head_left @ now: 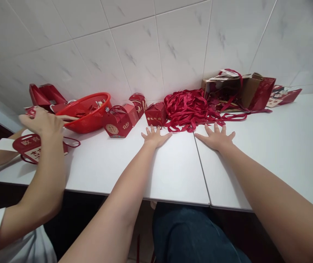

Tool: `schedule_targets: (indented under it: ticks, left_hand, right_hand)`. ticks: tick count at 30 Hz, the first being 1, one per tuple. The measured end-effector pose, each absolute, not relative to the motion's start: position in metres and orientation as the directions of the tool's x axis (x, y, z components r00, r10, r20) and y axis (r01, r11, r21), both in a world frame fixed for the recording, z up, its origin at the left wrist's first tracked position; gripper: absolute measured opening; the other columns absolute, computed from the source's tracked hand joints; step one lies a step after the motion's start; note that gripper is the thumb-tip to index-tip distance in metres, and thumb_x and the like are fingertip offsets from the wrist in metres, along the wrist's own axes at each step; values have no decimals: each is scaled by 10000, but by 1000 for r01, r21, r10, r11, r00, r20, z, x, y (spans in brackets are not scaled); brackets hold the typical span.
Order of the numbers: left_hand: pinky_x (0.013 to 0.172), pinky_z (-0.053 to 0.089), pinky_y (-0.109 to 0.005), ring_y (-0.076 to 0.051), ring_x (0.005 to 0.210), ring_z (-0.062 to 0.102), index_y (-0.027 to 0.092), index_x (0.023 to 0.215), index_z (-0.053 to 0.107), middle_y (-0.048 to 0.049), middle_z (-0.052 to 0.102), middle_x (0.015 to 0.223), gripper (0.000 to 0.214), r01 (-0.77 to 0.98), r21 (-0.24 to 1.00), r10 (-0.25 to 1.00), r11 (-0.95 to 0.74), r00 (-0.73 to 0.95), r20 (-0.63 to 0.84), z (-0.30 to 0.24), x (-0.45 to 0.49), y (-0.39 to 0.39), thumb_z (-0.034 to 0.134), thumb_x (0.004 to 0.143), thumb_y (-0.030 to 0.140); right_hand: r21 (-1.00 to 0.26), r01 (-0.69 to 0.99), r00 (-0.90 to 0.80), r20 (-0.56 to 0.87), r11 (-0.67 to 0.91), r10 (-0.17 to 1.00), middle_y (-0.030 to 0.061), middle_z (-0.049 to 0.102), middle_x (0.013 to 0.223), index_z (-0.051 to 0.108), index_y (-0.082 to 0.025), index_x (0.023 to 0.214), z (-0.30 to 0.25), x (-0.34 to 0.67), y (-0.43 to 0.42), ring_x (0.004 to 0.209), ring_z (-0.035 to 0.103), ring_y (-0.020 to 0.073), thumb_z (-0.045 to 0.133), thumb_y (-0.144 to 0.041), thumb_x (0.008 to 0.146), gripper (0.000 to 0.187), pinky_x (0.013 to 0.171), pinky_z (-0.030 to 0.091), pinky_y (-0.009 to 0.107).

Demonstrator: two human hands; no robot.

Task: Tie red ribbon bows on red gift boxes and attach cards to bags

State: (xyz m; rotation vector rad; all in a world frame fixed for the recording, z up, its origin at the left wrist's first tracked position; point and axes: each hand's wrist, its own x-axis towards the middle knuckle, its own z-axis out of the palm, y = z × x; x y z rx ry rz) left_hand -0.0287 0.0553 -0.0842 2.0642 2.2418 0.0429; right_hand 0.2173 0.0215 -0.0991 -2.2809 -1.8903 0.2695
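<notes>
My left hand [154, 138] lies flat on the white table with its fingers spread, holding nothing. Its fingertips are just in front of a small red gift box [155, 114] with gold writing. My right hand [217, 138] also rests flat, fingers apart and nothing in it, to the right of the seam between two table tops. Beyond both hands is a tangled heap of dark red ribbon [186, 107]. Some loose strands trail from it toward the right, behind my right hand's fingertips.
Behind the right hand, an open box [227, 91] holds ribbons and papers, with a flat red packet [283, 95] beyond. More red boxes [118, 122] and a red plastic basket [89, 122] stand left. A co-worker's arm [48, 153] reaches over a red box [26, 144] there. A tiled wall [134, 54] backs the table.
</notes>
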Motion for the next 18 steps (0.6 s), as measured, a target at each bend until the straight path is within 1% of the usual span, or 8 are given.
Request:
schedule_targets:
  ticks: [5, 10, 14, 18]
  left_hand:
    - [1073, 46, -634, -392, 1401, 24, 237, 1469, 190, -104, 78, 1554, 988, 990, 87, 993, 115, -112, -34, -86, -29, 67, 133, 683, 831]
    - [1068, 41, -642, -390, 1402, 16, 251, 1471, 179, -93, 58, 1556, 939, 989, 92, 993, 117, -113, -43, -87, -29, 73, 134, 713, 803]
    - [1072, 37, -638, -388, 1402, 13, 240, 1473, 173, -84, 57, 1557, 929, 987, 86, 990, 139, -136, -44, -88, -29, 80, 155, 723, 788]
    - [1067, 46, -643, -398, 1399, 25, 235, 1471, 185, -104, 73, 1554, 965, 987, 92, 991, 131, -129, -35, -89, -30, 83, 157, 702, 816]
  right_hand:
    - [-256, 948, 187, -33, -189, 982, 95, 84, 1554, 162, -306, 1467, -98, 219, 34, 1390, 20, 420, 150, -830, 722, 910, 1027, 31, 685]
    - [-246, 951, 189, -19, -187, 982, 93, 102, 1551, 185, -290, 1466, -101, 221, 43, 1380, 35, 442, 159, -818, 733, 904, 1017, 31, 697]
    - [-240, 952, 187, -36, -190, 982, 91, 122, 1549, 194, -291, 1464, -100, 221, 43, 1385, 38, 430, 150, -817, 732, 902, 1026, 32, 690]
    - [-248, 946, 204, -39, -207, 978, 90, 127, 1548, 204, -292, 1462, -98, 220, 43, 1389, 34, 420, 143, -826, 724, 913, 1033, 29, 679]
